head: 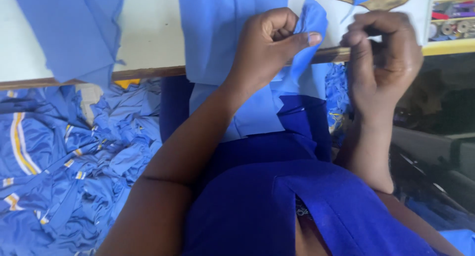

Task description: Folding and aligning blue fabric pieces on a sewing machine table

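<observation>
we are pinching a small blue scrap at the table edge, and the left hand is doing the holding: thumb lying flat along the fold, the other fingers curled tight into the palm, so the cloth is being nipped between thumb pad and forefinger. the right hand is sitting at three o'clock of it, fingers bunched together in a loose fist; whether it is gripping a corner of the scrap or a thread, we cannot tell. the scrap itself is standing up at twelve o'clock of the left thumb, just above the wooden lip.

to do this well, we judge that we are wanting to keep the pinch close to the fold, holding the two hands level so the thin cloth is not twisting, and pulling gently, since a light weave like this is likely fraying or stretching at a raw edge.

the bigger blue panel is hanging limp over the edge, matte and smooth. at nine o'clock another panel is draping likewise. below, at seven o'clock, a heap of shinier blue garments with yellow and white stripes is lying crumpled. at two o'clock a tray is holding bobbins.
</observation>
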